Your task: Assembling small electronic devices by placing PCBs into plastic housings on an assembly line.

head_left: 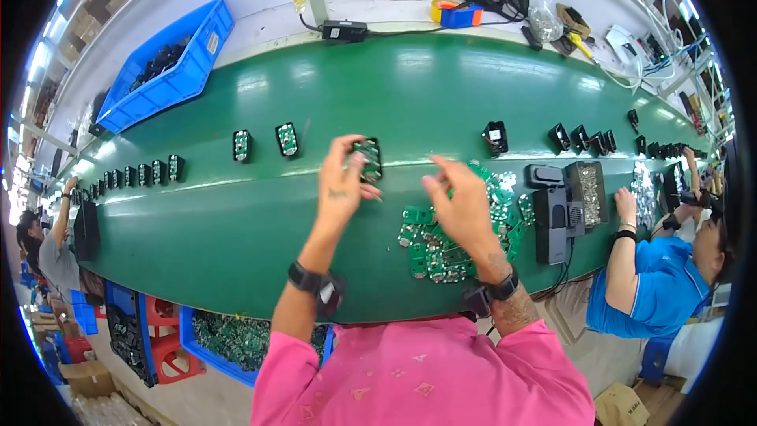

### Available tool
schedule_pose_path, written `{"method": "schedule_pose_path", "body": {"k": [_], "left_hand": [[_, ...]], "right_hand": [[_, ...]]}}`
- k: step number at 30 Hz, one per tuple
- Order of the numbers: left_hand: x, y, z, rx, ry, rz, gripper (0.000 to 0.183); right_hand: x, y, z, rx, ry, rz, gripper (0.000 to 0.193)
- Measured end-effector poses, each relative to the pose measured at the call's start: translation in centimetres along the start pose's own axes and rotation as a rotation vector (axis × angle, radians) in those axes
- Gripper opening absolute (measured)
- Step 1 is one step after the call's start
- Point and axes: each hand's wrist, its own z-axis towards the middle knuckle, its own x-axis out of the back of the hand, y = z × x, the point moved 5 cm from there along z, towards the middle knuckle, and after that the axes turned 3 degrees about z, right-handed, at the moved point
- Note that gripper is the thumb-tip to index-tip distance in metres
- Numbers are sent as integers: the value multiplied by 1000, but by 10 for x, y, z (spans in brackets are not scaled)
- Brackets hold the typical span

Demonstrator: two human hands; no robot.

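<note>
My left hand (341,181) grips a small black plastic case with a green circuit board (369,159) in it, above the middle of the green bench. The fingers wrap its left side and hide part of it. To the right, my right hand (464,203) hovers over the left part of a heap of green circuit boards (430,256). Its thumb and forefinger are apart, and no object shows between them. Two black cases fitted with boards, a nearer-left case (242,145) and another case (287,140), stand left of my left hand. A black case (495,138) lies beyond the heap.
More cases (143,174) line the bench at left, others (581,139) at right. Right of the heap are a grey device (550,225) and a box of small metal parts (587,189). A blue bin (169,71) stands far left. Co-workers sit at both ends, one in blue (650,280).
</note>
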Motion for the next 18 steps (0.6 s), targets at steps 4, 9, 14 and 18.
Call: {"method": "schedule_pose_path", "body": {"k": [4, 9, 14, 18], "left_hand": [[31, -34, 64, -21, 93, 105, 35], [48, -43, 77, 84, 165, 390, 39], [10, -1, 3, -531, 350, 656, 50], [-43, 1, -62, -333, -38, 401, 70]], "right_hand": [[53, 79, 29, 12, 210, -502, 31], [60, 122, 54, -213, 45, -651, 41], [70, 179, 54, -277, 49, -536, 29], [57, 133, 46, -124, -10, -293, 22]]}}
